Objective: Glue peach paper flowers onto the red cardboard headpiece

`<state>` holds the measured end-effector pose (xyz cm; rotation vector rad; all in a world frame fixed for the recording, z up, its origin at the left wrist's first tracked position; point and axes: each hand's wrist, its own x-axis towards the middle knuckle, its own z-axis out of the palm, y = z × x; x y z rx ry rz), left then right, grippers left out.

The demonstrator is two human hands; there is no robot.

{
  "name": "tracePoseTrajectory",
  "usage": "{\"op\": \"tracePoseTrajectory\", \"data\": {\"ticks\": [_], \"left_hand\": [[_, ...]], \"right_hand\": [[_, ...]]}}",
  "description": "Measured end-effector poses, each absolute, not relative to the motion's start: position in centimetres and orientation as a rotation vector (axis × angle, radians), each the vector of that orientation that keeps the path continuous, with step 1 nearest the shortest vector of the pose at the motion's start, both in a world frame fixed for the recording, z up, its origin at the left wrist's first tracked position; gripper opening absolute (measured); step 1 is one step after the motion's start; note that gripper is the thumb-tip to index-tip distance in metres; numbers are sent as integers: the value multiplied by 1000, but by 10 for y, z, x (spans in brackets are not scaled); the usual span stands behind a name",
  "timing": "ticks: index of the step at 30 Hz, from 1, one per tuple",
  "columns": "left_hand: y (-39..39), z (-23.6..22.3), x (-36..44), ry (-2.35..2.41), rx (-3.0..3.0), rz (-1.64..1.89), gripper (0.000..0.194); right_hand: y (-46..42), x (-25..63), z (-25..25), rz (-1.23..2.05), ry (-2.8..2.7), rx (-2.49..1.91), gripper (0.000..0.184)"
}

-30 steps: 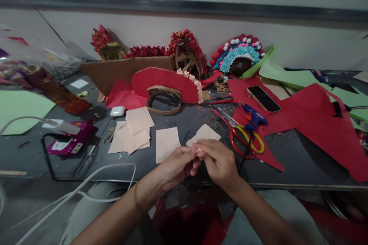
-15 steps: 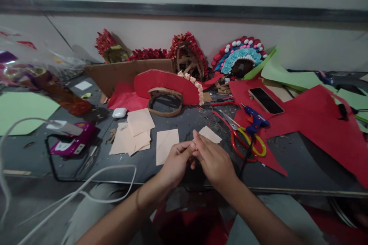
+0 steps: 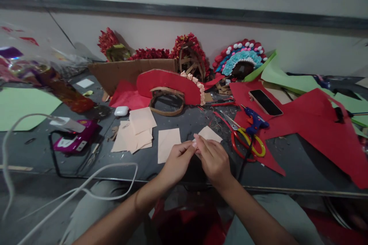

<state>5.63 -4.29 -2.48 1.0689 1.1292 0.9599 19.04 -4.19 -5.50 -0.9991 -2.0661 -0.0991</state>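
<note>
My left hand [image 3: 178,160] and my right hand [image 3: 217,162] meet over the front of the table, fingertips pinched together. Whatever small thing is between them is hidden by the fingers. Just left of them lies a cream paper rectangle [image 3: 166,145]. Another cream piece of paper [image 3: 211,133] sits partly behind my right hand. Farther left is a loose pile of cream paper squares [image 3: 143,119]. Beyond the hands stands a red headpiece [image 3: 161,80] on a cardboard ring [image 3: 166,112], with small cream paper flowers [image 3: 198,84] along its right edge.
Right of my hands are scissors [image 3: 262,149] and a blue glue gun [image 3: 255,123]. A phone [image 3: 266,102] rests on red paper [image 3: 313,118]. At left are a purple power strip [image 3: 86,136], a white cable [image 3: 115,165] and an earbud case [image 3: 121,111]. Decorated headpieces [image 3: 241,57] lean against the wall.
The fingers of my right hand have curled in more, and both hands stay together at the same spot. The view has shifted slightly.
</note>
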Motion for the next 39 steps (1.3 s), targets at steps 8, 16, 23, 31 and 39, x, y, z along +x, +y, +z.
{"op": "tracePoseTrajectory", "data": {"ticks": [8,16,23,31,39], "left_hand": [[-40,-14,41,987,1499,809,31],[-35,-23,42,982,1477,683,34],[-34,-29,45,1143,2136,661,28],[-33,-52,52,1153,2382,542,31],[-28,-30,49,1123,1158,932,29]], "right_hand": [[-43,202,-38,416,-1907,-818,42],[-44,196,-50,319,-1848,-915,32],[-23,222,-48,342,-1764,-1176,26],[-3,251,-50,182,-1773,-1408,42],[-34,212,-44,403,-1923,-1133,44]]}}
